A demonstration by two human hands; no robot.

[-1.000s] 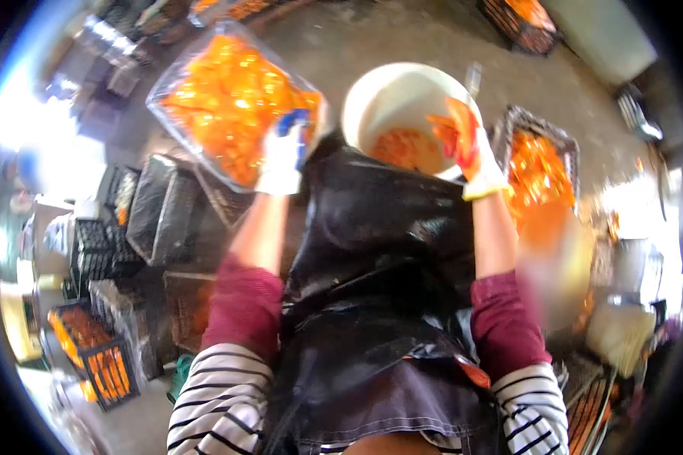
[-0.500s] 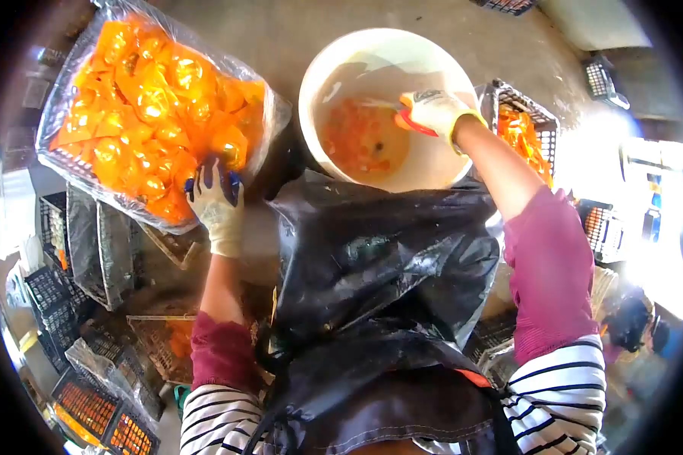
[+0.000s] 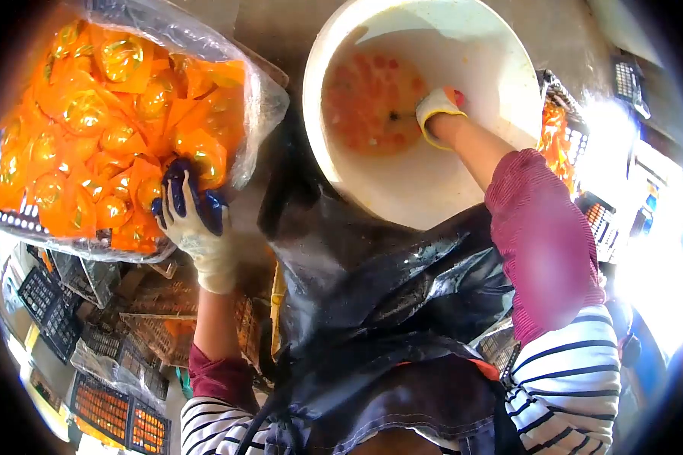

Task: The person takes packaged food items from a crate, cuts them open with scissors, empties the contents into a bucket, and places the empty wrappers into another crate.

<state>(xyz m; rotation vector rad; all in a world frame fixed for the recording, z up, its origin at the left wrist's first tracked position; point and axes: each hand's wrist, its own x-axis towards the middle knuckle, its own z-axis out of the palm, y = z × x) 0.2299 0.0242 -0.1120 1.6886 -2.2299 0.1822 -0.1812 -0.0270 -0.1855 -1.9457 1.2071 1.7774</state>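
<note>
My left hand (image 3: 193,216), in a white glove with dark blue fingers, rests at the near right edge of a heap of shiny orange-wrapped round packets (image 3: 83,114). Its fingers are spread against the packets. A clear plastic liner (image 3: 262,106) surrounds the heap. My right hand (image 3: 439,110), in a white glove with a yellow cuff and some red, reaches down inside a large white tub (image 3: 501,68). Cloudy liquid with many reddish round pieces (image 3: 368,98) lies at the tub's bottom. A small dark spot shows beside my right hand, whose fingers are mostly hidden.
A black apron (image 3: 341,265) covers my front, close against the tub. Right of the tub stands a crate with orange packets (image 3: 555,140). Dark plastic crates (image 3: 49,307) and a crate with orange contents (image 3: 102,409) are at the lower left. Strong glare fills the right side.
The view has shifted closer, making the tub and packets look larger. My right hand has gone deeper into the tub, turning its fingers out of sight. My left hand stays on the packets.
</note>
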